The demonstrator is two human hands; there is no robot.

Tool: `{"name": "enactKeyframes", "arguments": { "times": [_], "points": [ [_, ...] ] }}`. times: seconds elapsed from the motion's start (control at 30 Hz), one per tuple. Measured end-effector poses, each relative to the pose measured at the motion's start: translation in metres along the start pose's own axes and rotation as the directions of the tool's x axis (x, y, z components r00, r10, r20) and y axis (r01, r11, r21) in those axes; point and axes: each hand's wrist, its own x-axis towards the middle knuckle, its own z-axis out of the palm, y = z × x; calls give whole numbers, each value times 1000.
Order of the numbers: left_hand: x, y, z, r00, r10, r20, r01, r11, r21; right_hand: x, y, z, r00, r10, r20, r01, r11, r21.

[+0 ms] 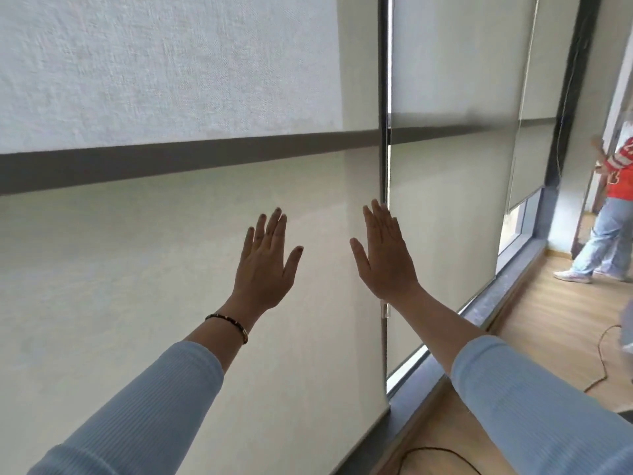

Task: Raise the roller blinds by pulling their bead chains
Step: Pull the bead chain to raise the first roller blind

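Observation:
A large pale roller blind (137, 269) hangs fully down in front of me, reaching almost to the sill. A second blind (445, 200) hangs to its right, and a third blind (531, 149) farther right ends higher. A thin bead chain (385, 114) runs down the gap between the first two blinds, with a small clip near my right wrist. My left hand (265, 265) is raised flat, fingers spread, holding nothing. My right hand (385, 255) is raised beside it, fingers together, empty, its fingertips close to the chain.
A dark window frame bar (171, 162) shows through the blinds. A grey sill (479, 320) meets a wooden floor (548, 320) with a cable (603, 358) lying on it. Another person (613, 207) in a red top and jeans stands at the far right.

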Motion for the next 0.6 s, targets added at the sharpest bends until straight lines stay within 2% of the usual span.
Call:
{"name": "enactKeyframes", "arguments": {
  "times": [0.2, 0.47, 0.53, 0.6],
  "points": [
    [66, -22, 81, 999, 5, 34, -1, 995, -102, 37, 70, 62, 996, 59, 62, -61, 998, 27],
    [135, -26, 167, 994, 38, 100, -2, 939, -344, 76, 144, 125, 968, 236, 91, -248, 956, 157],
    [153, -19, 189, 992, 0, 122, 53, 901, -430, 90, 167, 137, 955, 283, 87, -295, 933, 206],
    [171, -10, 206, 980, -93, 174, 173, 830, -531, 107, 194, 148, 932, 352, 87, -362, 898, 249]
  ]
}}
